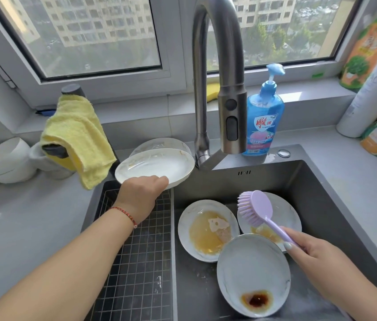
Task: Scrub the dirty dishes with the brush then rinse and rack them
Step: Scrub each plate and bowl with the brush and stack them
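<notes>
My left hand (142,193) grips the near rim of a white plate (157,166), holding it over the back of the wire rack (136,262); a second plate (159,143) leans behind it. My right hand (307,249) holds the handle of a lilac dish brush (255,208), bristles facing left, above the sink (321,205). Three dirty plates lie in the sink: one with yellowish residue (207,230), one partly under the brush (282,214), and a near one with a dark brown sauce spot (253,274).
The grey faucet (226,89) arches over the sink's middle. A blue soap bottle (265,119) stands behind the sink. A yellow cloth (76,135) hangs at the left, with white bowls (4,161) beside it. Bottles and packets (372,93) crowd the right counter.
</notes>
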